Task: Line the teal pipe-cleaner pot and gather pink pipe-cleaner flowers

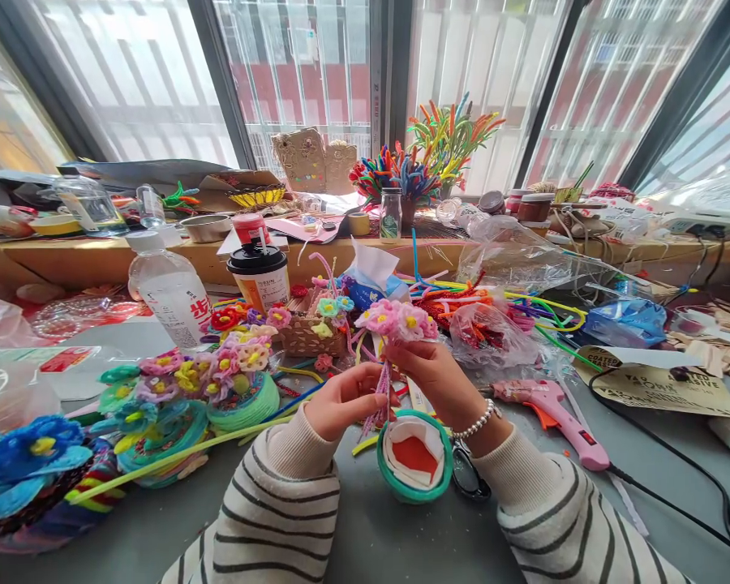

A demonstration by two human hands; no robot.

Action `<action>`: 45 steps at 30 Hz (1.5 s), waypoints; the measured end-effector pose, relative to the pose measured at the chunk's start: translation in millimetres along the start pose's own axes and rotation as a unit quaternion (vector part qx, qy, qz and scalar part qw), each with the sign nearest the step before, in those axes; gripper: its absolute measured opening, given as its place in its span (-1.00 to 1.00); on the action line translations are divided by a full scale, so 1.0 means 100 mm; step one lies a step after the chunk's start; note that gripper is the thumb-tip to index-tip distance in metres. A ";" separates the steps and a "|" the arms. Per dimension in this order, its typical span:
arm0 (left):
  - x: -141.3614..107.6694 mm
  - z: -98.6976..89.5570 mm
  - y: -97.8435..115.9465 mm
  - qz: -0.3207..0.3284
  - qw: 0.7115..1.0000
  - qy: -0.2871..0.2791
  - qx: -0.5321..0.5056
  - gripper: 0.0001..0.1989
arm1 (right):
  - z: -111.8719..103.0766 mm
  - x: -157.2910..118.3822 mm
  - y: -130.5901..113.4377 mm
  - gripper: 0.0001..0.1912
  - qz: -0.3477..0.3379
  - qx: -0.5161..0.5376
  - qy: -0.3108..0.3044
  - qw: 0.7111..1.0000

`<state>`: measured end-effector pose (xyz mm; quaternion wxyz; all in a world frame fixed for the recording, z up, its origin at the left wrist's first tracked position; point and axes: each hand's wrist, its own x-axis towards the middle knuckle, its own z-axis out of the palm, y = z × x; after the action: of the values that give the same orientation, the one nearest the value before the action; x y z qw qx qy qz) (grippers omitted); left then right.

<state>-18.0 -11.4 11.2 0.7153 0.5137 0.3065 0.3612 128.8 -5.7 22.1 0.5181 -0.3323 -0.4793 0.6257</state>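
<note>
A bunch of pink pipe-cleaner flowers is upright between my hands, its twisted stems pointing down. My left hand is closed around the lower stems, thumb and fingers together. Just under the blossoms, my right hand pinches the upper stems. Below the stem ends, on the table, stands a small green-rimmed pot with white lining and a red-orange inside. Black-framed glasses lie against the pot's right side. To the right of my right hand rests a pink glue gun.
Finished flower pots crowd the left side, near a water bottle and a lidded paper cup. Loose pipe cleaners and plastic bags lie behind my hands. The glue gun's black cable curves across the right.
</note>
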 end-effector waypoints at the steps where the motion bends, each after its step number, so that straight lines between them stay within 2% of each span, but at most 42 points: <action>1: 0.00 0.00 -0.01 0.005 1.000 0.004 0.008 -0.65 | 0.00 0.00 0.00 -0.84 -0.001 -0.004 -0.001 1.000; 4: 0.00 0.02 -0.02 0.027 0.999 0.029 0.028 -0.69 | 0.01 0.00 -0.01 -0.83 0.001 -0.018 0.007 1.000; 10: -0.02 0.11 0.01 0.031 0.992 0.100 0.077 -0.69 | 0.02 0.00 0.02 -0.82 -0.025 -0.066 0.028 0.997; 12: -0.02 0.12 0.03 0.032 0.990 0.107 0.092 -0.70 | 0.03 -0.01 0.03 -0.80 -0.032 -0.066 0.024 0.997; 22: 0.00 0.11 0.04 0.012 0.997 0.077 -0.004 -0.67 | 0.07 -0.01 0.05 -0.83 -0.018 -0.045 0.022 0.999; 27: 0.01 0.09 0.04 -0.002 0.997 0.072 0.003 -0.67 | 0.10 -0.03 0.03 -0.85 0.008 -0.010 0.016 1.000; 33: -0.02 0.09 0.06 -0.024 0.998 0.017 -0.053 -0.77 | 0.12 -0.06 0.01 -0.83 0.033 0.069 -0.033 0.997; 38: -0.04 0.13 0.07 -0.043 0.996 -0.028 -0.079 -0.75 | 0.09 -0.06 0.05 -0.81 0.069 0.116 -0.094 0.986; 45: -0.05 0.14 0.08 -0.071 0.993 -0.056 -0.075 -0.72 | 0.04 -0.05 0.06 -0.80 0.071 0.131 -0.117 0.982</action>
<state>-11.3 -21.3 22.6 0.7916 0.4548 0.2738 0.3027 124.1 -11.6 17.6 0.4513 -0.2190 -0.4256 0.7532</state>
